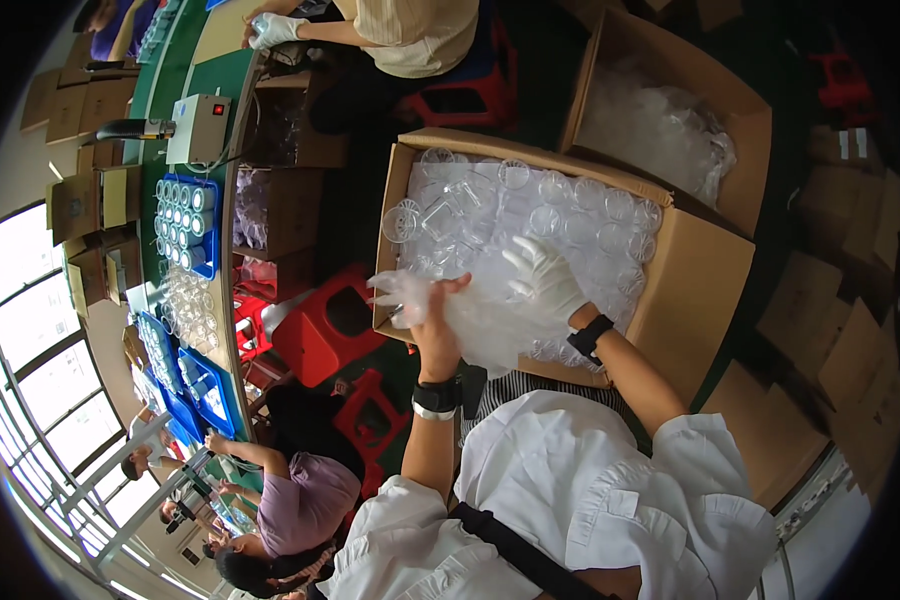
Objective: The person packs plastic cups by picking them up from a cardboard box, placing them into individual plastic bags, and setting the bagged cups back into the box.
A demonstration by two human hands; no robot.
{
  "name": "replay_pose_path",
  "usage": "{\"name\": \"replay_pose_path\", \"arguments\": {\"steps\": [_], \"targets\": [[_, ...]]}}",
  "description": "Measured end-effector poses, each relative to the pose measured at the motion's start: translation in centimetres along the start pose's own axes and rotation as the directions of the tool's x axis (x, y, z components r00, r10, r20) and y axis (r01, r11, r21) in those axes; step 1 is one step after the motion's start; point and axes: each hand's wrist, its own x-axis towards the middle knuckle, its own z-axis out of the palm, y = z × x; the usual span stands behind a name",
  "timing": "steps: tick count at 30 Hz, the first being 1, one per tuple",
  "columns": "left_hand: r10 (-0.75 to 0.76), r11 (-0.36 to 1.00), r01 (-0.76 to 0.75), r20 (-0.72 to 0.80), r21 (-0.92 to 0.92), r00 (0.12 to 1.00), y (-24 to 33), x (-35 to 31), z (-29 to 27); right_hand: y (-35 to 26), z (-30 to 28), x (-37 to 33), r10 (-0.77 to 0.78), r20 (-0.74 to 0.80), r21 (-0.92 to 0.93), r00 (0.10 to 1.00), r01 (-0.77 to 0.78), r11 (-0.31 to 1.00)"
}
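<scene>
A cardboard box (530, 147) in front of me holds many clear plastic cups (545, 219), some loose and tilted at its left, others in rows at the right. Crumpled clear plastic film (500, 325) spreads between my hands over the near part of the box. Above the left near corner is my left hand (430, 310), thumb stretched out and fingers apart; whitish material covers the fingers, slightly blurred. My right hand (548, 278), in a white glove, is over the cups beside the film with its fingers spread. Whether either hand touches the film is unclear.
Behind, a larger box (760, 120) contains crumpled clear bags. Red stools (325, 325) stand left, beside a long green workbench with blue trays (210, 230) of cups and a grey device (198, 130). Co-workers sit along it. Stacked cartons line the right.
</scene>
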Motion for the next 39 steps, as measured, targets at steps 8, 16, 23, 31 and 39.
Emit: {"name": "replay_pose_path", "arguments": {"steps": [8,16,23,31,39], "targets": [[0.303,0.778,-0.199,-0.079,0.596,0.950,1.1,-2.8,-3.4,6.6,-2.2,6.9,0.477,0.022,-0.213,0.879,-0.462,0.861],[-0.009,0.630,-0.190,0.252,0.753,0.968,0.9,-4.3,-1.4,7.6,-3.1,10.2,0.539,0.279,-0.262,0.795,-0.477,0.839],[-0.070,0.825,-0.045,0.181,0.564,0.981,-2.4,-4.0,-2.1,7.3,-5.0,8.5,0.586,0.217,-0.112,0.780,-0.577,0.809],[-0.166,0.956,0.136,0.098,0.259,0.981,-2.4,-1.3,3.9,4.8,-9.0,-0.1,0.550,0.624,0.776,0.556,-0.525,-0.350],[0.163,0.749,-0.328,0.320,0.575,0.933,-7.9,2.6,8.3,3.0,-5.8,-1.8,0.456,0.675,0.735,0.581,-0.472,-0.487]]}}
